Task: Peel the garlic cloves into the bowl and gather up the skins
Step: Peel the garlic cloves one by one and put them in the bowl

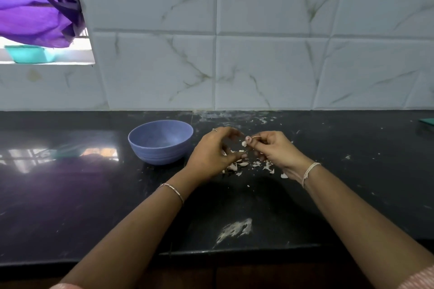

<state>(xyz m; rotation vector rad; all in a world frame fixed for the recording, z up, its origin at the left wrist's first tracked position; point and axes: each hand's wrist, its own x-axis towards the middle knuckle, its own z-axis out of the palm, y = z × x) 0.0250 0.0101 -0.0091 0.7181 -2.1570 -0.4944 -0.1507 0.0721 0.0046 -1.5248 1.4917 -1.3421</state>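
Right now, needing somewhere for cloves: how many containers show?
2: round blue bowl on the black counter by the left hand; teal plastic tub on the window ledge.

No text, label or number is readable — nothing anywhere.

blue bowl (160, 153) upright, garlic skins (243, 164) scattered just beside

This is a home kitchen: a polished black stone counter (70, 183) meets a wall of white marble-pattern tiles (270, 65), beside a small window (47, 51).
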